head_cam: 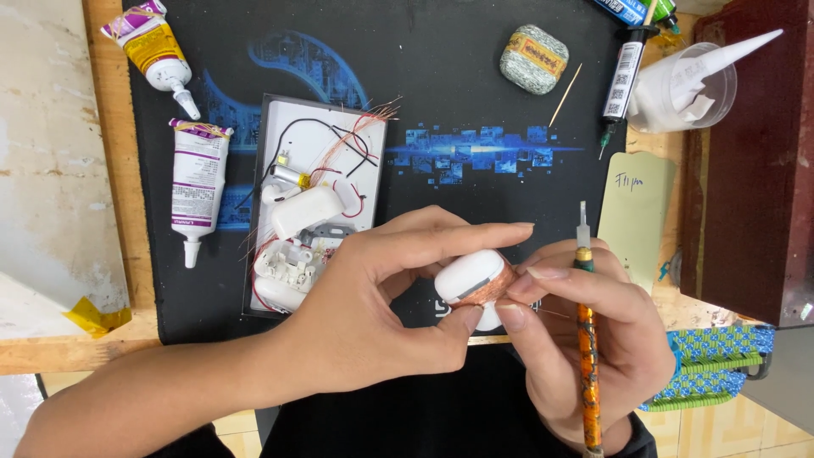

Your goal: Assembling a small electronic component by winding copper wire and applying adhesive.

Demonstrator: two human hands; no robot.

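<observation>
Both hands [373,297] [585,339] pinch a white copper-wound shell [471,278] (two white glue tubes [197,187] lie far left).

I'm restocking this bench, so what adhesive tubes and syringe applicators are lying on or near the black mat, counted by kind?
White glue tubes with nozzles: 2, upper one and lower one, both at the mat's left edge.
Black syringe applicators: 1 at the top right.
A further item at the top edge is cut off, so not counted.
Total: 3
</observation>
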